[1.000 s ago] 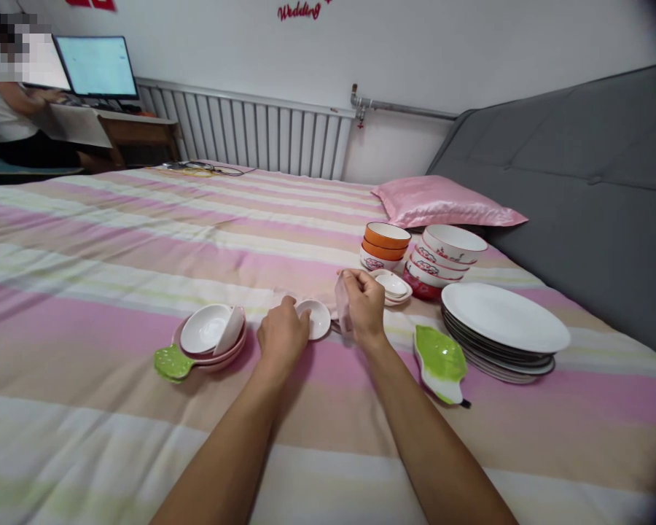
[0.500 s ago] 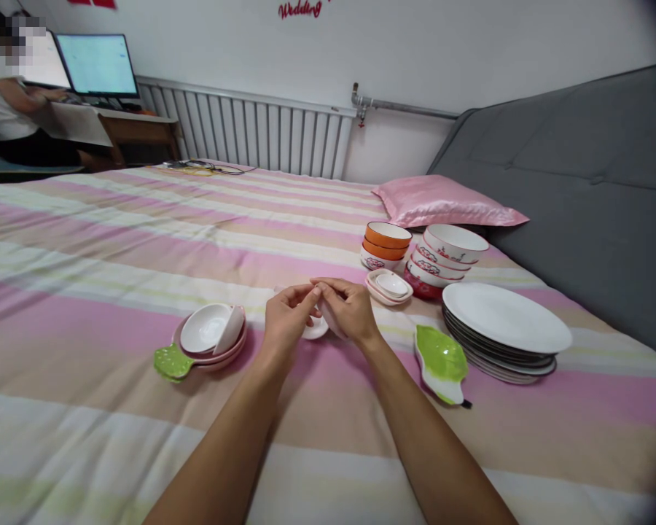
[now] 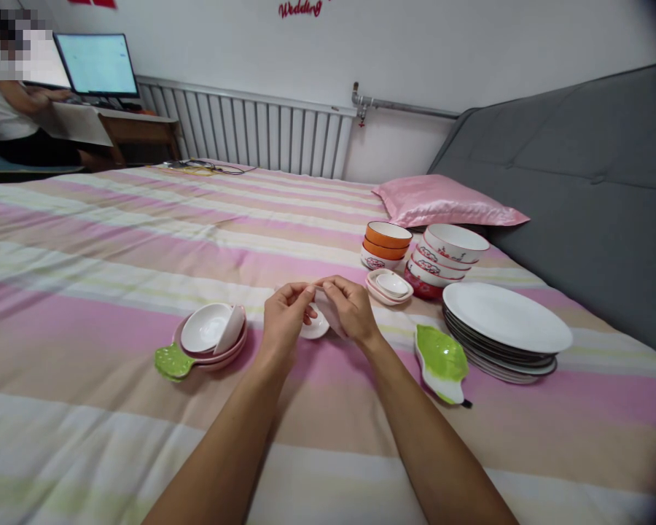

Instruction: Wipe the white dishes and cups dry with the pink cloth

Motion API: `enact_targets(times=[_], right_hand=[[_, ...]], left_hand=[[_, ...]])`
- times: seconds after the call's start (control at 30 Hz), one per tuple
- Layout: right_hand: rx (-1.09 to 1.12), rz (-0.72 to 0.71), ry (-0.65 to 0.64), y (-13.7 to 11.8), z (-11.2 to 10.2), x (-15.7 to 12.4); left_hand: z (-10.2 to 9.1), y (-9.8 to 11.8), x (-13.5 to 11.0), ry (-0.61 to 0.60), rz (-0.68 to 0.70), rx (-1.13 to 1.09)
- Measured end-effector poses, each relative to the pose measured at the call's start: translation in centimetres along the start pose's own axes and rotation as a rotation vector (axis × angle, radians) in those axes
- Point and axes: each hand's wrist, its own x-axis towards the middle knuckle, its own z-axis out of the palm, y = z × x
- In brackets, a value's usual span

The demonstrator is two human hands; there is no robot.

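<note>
The left hand and right hand met, fingers pinched closed on a small pale dish over a white saucer, both just left of the pink saucer stack.

Over the middle of the striped bed, the right hand closes on a small pale pink dish tilted on edge, and the left hand brings its fingertips to the dish's top, above a white saucer. Toward the bed's left edge, white dishes sit in a pink bowl. Toward its right edge lie a green leaf dish, a stack of white plates and orange bowls
</note>
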Motion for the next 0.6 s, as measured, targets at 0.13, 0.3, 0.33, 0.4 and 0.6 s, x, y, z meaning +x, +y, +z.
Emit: enact_targets(times=[0.13,0.3,0.33,0.4,0.6], right_hand=[[-0.031,0.026,0.03,0.25,-0.16,0.01],[-0.057,0.018,0.021,0.34,-0.36,0.0],[-0.059,0.015,0.012,0.31,-0.38,-0.01],[-0.064,0.009,-0.006,0.23,-0.39,-0.02],[-0.082,-0.008,-0.002,0.02,-0.36,-0.05]], left_hand=[[-0.05,0.0,0.07,0.022,0.023,0.02],[-0.08,0.24,0.04,0.045,0.024,0.013],[-0.1,0.28,0.05,0.047,0.025,0.008],[-0.18,0.33,0.06,0.05,0.031,-0.007],[-0.28,0.24,0.13,0.041,0.034,-0.024]])
